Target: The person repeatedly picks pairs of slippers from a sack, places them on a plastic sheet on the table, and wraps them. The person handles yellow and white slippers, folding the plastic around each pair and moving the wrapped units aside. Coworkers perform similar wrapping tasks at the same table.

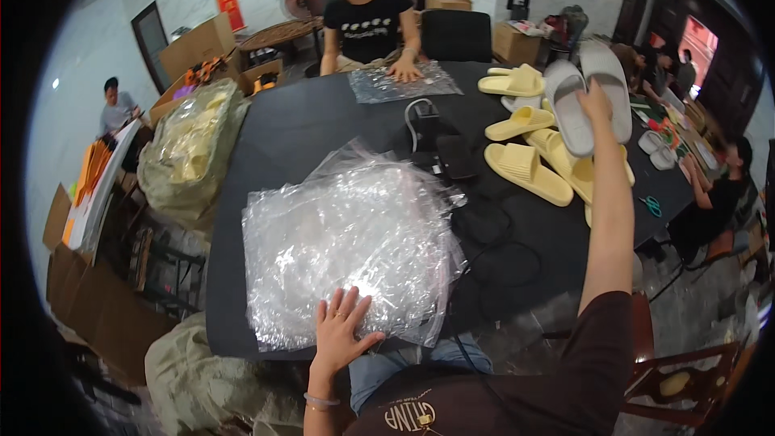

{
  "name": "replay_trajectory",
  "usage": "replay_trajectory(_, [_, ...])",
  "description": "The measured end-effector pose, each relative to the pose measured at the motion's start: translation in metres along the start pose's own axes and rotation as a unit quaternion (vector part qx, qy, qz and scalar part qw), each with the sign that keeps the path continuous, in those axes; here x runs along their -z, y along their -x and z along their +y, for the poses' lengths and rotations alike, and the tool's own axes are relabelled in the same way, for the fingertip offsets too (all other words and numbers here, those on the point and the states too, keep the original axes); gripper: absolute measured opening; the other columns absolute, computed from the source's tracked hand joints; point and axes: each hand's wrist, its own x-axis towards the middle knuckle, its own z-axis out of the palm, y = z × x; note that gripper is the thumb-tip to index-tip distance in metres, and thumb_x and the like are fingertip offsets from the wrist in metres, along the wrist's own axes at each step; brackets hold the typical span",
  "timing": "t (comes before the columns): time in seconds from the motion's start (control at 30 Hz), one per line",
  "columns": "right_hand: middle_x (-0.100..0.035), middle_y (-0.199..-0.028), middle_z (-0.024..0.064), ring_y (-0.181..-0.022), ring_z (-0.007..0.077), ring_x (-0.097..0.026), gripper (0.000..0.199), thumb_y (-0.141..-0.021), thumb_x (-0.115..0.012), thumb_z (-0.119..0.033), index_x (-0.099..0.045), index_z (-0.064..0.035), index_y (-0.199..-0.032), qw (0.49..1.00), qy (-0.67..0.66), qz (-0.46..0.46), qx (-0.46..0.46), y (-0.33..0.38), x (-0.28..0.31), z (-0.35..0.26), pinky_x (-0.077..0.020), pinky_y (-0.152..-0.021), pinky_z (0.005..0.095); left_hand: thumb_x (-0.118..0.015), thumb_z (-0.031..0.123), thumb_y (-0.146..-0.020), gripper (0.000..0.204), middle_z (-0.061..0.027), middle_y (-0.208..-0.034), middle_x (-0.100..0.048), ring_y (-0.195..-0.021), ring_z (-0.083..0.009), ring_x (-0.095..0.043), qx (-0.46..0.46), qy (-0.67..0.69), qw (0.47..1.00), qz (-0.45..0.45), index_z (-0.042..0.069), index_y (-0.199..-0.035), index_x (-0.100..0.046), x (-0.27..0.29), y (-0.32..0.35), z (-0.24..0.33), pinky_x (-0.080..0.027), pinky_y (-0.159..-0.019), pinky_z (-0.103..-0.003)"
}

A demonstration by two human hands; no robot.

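My left hand (343, 335) lies with its fingers spread on the near edge of a thick stack of clear plastic bags (347, 242). At the far right of the table, my outstretched right hand (596, 103) grips a pair of grey slippers (607, 73), held side by side with the toe ends away from me. Beneath and beside them is a loose pile of yellow slippers (529, 173). My right fingers are partly hidden behind the slippers.
Across the dark table (299, 129) a person (367, 24) presses a hand on another plastic bag (404, 82). A black device with a cable (428, 125) stands mid-table. Teal scissors (651, 206) lie at the right. A large sack (194, 145) of yellow items stands left; more people sit right.
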Motion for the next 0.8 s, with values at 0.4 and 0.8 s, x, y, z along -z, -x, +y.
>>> replay_trajectory(0.4, [-0.033, -0.147, 0.0179, -0.124, 0.0269, -0.048, 0.084, -0.083, -0.069, -0.032, -0.023, -0.0005, -0.146, 0.671, -0.469, -0.379, 0.431, 0.224, 0.076, -0.235, -0.0343, -0.105, 0.0353, -0.058, 0.064, -0.078, 0.072, -0.0059, -0.147, -0.038, -0.137, -0.0305, -0.03, -0.009, -0.013, 1.0, 0.003, 0.024, -0.137, -0.047, -0.002, 0.005, -0.008, -0.021, -0.11, -0.054])
replay_trajectory(0.8, [-0.068, -0.095, 0.0147, -0.089, 0.0215, -0.065, 0.048, -0.079, -0.072, -0.026, -0.059, 0.0067, -0.111, 0.697, -0.469, -0.482, 0.249, 0.261, -0.059, -0.308, -0.0478, -0.079, 0.0297, -0.061, 0.036, -0.089, 0.045, -0.0165, -0.108, -0.063, -0.101, -0.0322, -0.06, 0.363, 0.034, 0.884, 0.293, 0.001, -0.116, -0.059, 0.061, 0.015, -0.038, -0.045, -0.086, -0.042])
